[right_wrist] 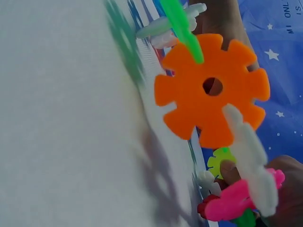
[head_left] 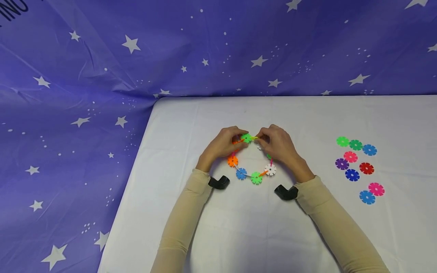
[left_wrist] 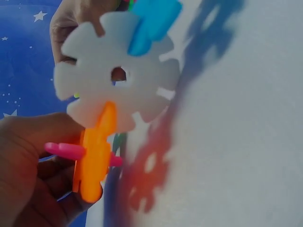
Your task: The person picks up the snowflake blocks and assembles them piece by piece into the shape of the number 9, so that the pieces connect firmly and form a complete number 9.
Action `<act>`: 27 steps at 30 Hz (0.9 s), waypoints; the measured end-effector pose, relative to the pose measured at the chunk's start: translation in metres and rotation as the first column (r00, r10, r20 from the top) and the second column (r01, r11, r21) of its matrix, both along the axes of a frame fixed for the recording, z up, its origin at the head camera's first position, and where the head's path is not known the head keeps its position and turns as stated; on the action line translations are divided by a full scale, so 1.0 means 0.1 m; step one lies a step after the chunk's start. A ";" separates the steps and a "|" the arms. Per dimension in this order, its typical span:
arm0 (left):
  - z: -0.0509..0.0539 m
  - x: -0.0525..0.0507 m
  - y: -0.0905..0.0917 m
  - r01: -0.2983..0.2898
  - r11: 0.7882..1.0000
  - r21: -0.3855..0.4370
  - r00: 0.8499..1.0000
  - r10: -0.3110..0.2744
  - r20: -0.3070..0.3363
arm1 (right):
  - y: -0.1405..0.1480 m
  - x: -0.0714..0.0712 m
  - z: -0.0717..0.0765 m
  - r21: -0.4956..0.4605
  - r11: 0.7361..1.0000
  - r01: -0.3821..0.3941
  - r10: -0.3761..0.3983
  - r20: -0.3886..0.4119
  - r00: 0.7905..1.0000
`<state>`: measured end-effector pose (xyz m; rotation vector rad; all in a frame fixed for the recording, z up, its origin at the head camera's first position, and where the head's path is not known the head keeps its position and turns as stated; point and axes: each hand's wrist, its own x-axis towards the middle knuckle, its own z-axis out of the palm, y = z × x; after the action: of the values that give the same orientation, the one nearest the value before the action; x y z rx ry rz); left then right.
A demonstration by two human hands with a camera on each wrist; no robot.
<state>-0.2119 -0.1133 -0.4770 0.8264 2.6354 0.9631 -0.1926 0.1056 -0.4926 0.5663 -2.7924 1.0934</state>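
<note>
Nearest you are your beige left sleeve (head_left: 181,223) and right sleeve (head_left: 338,223), each with a black wrist mount (head_left: 286,192) at the cuff. Well off to your right, a loose sky-blue notched disc (head_left: 367,197) lies touching a hot-pink disc (head_left: 376,189). In front of your cuffs, the near side of the chain of notched discs (head_left: 256,178) curves over the white tablecloth (head_left: 239,235): light green in the middle, a blue disc (head_left: 241,173) to its left, a white disc (head_left: 270,169) to its right, and an orange disc (head_left: 233,161) farther up on the left, with edge-on pieces slotted between them. Beyond these, at the chain's far side, your left hand (head_left: 225,140) pinches a green disc (head_left: 246,138) between thumb and fingers, while your right hand (head_left: 277,143) pinches a yellow disc (head_left: 254,138) turned edge-on beside it; your fingers cover much of the spot, so you can't be sure how deeply the two are slotted. Level with your hands, far to the right, lies a row of three loose discs (head_left: 356,145). Past the table's far edge hangs a purple-blue backdrop (head_left: 211,41) printed with white stars
</note>
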 end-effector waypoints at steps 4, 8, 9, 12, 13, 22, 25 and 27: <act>0.00 0.01 0.02 -0.003 1.000 0.004 1.000 0.003 -0.020 | 0.01 0.00 0.00 -0.008 1.000 -0.013 0.013 -0.032 0.999; 0.00 0.02 0.04 0.007 1.000 0.009 0.999 -0.007 -0.037 | 0.02 -0.01 -0.02 -0.022 0.999 -0.023 0.021 -0.073 0.997; 0.00 0.02 0.05 0.011 1.000 0.008 0.999 -0.010 -0.041 | 0.02 -0.01 -0.02 -0.026 0.999 -0.026 0.024 -0.080 0.997; 0.00 0.03 0.06 0.016 1.000 0.001 0.998 -0.016 -0.054 | 0.03 -0.02 -0.03 -0.050 0.998 -0.037 0.034 -0.076 0.997; 0.00 0.04 0.06 0.019 1.000 -0.002 0.998 -0.019 -0.058 | 0.03 -0.02 -0.03 -0.061 0.997 -0.040 0.036 -0.069 0.997; 0.03 0.05 0.08 0.063 0.998 -0.023 0.997 -0.064 -0.053 | 0.08 -0.02 -0.04 -0.111 0.991 -0.068 0.062 -0.057 0.996; 0.04 0.05 0.09 0.075 0.997 -0.034 0.996 -0.077 -0.051 | 0.09 -0.01 -0.02 -0.101 0.992 -0.069 0.064 -0.056 0.996; 0.04 0.06 0.09 0.078 0.996 -0.046 0.995 -0.081 -0.051 | 0.07 -0.02 -0.01 -0.071 0.994 -0.078 0.074 -0.059 0.995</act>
<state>-0.2062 -0.1044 -0.4727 0.9512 2.6355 0.8717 -0.1946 0.1128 -0.4934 0.6898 -2.6908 1.1699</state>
